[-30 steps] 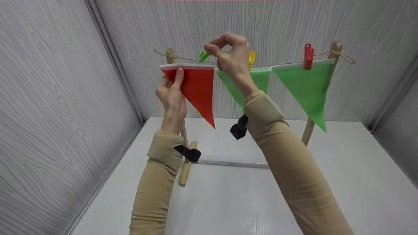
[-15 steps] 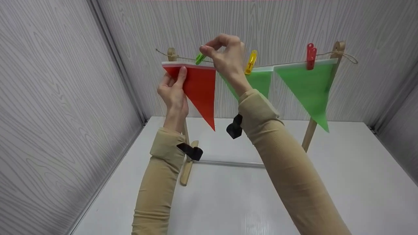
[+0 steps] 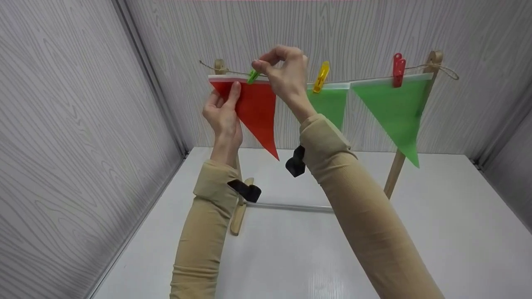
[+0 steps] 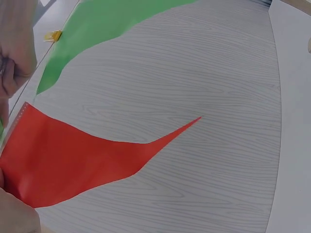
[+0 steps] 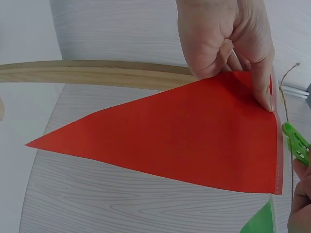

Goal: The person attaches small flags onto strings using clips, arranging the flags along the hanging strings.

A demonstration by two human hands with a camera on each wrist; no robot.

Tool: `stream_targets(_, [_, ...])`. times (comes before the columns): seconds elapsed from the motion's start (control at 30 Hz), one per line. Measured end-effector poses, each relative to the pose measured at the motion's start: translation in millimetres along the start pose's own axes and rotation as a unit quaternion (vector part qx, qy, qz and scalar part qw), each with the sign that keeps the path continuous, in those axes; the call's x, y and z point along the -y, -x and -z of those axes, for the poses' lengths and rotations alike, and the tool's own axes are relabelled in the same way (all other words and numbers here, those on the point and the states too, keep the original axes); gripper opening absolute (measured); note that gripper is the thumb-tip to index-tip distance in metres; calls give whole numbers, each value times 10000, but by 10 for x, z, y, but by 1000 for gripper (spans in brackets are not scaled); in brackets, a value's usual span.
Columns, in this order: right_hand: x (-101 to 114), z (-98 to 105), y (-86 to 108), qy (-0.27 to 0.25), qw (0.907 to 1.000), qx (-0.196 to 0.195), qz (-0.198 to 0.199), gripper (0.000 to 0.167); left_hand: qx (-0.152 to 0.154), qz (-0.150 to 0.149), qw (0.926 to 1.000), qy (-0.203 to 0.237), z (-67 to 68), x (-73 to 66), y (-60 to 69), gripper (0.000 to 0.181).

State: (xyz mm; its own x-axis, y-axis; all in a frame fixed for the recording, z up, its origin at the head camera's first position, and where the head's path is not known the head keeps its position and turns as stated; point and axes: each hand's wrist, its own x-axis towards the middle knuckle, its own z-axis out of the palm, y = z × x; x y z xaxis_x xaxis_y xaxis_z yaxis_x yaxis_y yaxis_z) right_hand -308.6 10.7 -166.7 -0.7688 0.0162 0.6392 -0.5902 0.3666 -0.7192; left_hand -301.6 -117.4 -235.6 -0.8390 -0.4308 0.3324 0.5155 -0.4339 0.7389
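My left hand (image 3: pixel 223 114) pinches a red triangular pennant (image 3: pixel 258 108) near its upper left corner, thumb in front and fingers behind. The pennant hangs point down, its white top band close to the twine (image 5: pixel 286 107). With thumb and fingertips my right hand (image 3: pixel 289 72) pinches a green clothespin (image 3: pixel 252 77) at the pennant's top edge. In the right wrist view the green clothespin (image 5: pixel 295 143) reaches over the twine to the white band; whether its tip grips the fabric I cannot tell. The right forearm and hand partly cover a green pennant (image 3: pixel 329 104).
A yellow clothespin (image 3: pixel 321 77) holds the partly covered green pennant on the twine. To the right, a red clothespin (image 3: pixel 398 70) holds another green pennant (image 3: pixel 395 112). Wooden posts (image 3: pixel 394 174) stand at both ends of the line, above a white table (image 3: pixel 299 257).
The right hand has moved slightly left and down, bringing the green clothespin onto the top edge of the red pennant. The left hand has raised the pennant a little toward the twine.
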Motion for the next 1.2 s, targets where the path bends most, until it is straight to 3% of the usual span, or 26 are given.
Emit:
stream_targets(0.27, [18, -30, 12, 1, 10000, 38, 0, 18, 30, -132, 9999, -38, -17, -18, 13, 42])
stream_targets(0.8, [8, -20, 22, 148, 9996, 217, -109, 17, -9, 104, 9999, -5, -32, -33, 28, 43])
stream_targets(1.2, [8, 25, 35, 267, 9973, 634, -250, 24, -4, 79, 10000, -4, -32, -31, 11, 42])
